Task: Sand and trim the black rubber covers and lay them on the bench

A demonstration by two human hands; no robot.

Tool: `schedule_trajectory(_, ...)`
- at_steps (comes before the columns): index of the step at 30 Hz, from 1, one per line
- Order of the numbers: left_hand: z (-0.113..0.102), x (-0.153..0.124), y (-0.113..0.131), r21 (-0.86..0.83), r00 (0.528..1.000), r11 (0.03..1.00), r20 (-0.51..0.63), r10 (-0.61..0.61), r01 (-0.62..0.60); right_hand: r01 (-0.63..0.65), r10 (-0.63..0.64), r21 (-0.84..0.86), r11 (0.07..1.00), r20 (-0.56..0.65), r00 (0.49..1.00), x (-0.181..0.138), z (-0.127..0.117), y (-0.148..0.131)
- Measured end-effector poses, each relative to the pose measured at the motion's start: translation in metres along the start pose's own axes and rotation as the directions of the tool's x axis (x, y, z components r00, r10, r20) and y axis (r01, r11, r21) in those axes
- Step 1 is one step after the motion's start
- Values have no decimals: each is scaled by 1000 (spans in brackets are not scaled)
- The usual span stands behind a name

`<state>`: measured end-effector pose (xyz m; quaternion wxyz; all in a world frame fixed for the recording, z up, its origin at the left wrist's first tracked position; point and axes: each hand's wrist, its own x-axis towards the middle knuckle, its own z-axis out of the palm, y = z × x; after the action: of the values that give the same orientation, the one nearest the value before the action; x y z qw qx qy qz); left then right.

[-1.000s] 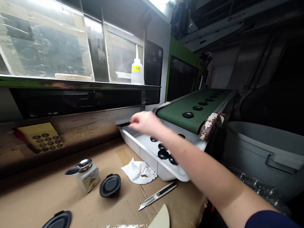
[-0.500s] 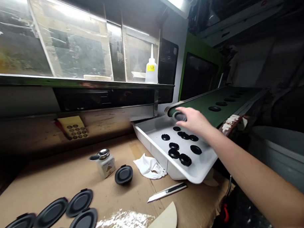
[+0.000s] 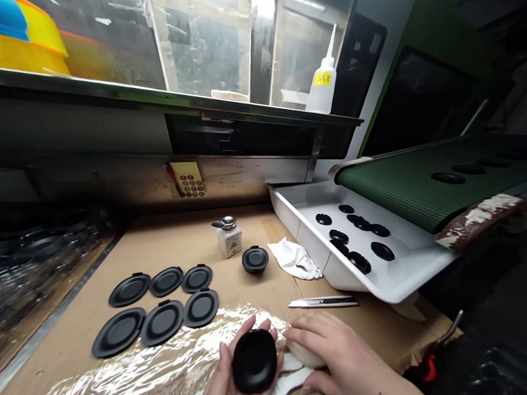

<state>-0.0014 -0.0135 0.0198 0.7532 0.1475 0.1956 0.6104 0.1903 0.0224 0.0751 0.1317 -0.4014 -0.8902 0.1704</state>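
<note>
We're up on the person's head here, camera pitched forward and down, looking close over the left hand [image 3: 222,383] and right hand [image 3: 338,350] at the frame's bottom edge, black cap [image 3: 254,361] in the grip; the white tray [image 3: 392,291] and green conveyor belt [image 3: 397,193] sit farther off, up and right.

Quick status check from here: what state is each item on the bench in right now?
Left hand: palm up, holding a black part
Right hand: resting on a cream piece
Utility knife: lying flat, blade showing
White tray: holding black parts
Six black discs: flat on cardboard
Squeeze bottle: upright on the shelf
</note>
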Motion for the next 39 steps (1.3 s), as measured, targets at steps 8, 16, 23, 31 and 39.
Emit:
schedule_trajectory(8, 15, -3, -5, 88, 979, 992, -174, 107, -93, -25, 77, 225, 974, -228, 970, -5, 8, 28)
schedule_trajectory(16, 25, -5, -4, -73, 937, 997, -348, -18, -8, 297, -273, -32, 954, -500, 822, 3, 39, -10)
schedule_trajectory(23, 24, 1, -7, -109, 925, 994, -379, -36, -6, 330, -330, -66, 942, -378, 865, 21, 41, -10)
schedule_trajectory(31, 33, 0, -6, -37, 890, 997, -455, 39, -63, 246, -209, 41, 968, -402, 892, 38, 20, 2)
schedule_trajectory(39, 32, 1, -6, -114, 900, 993, -436, -15, -38, 357, -317, 20, 934, -419, 851, 14, 22, 5)
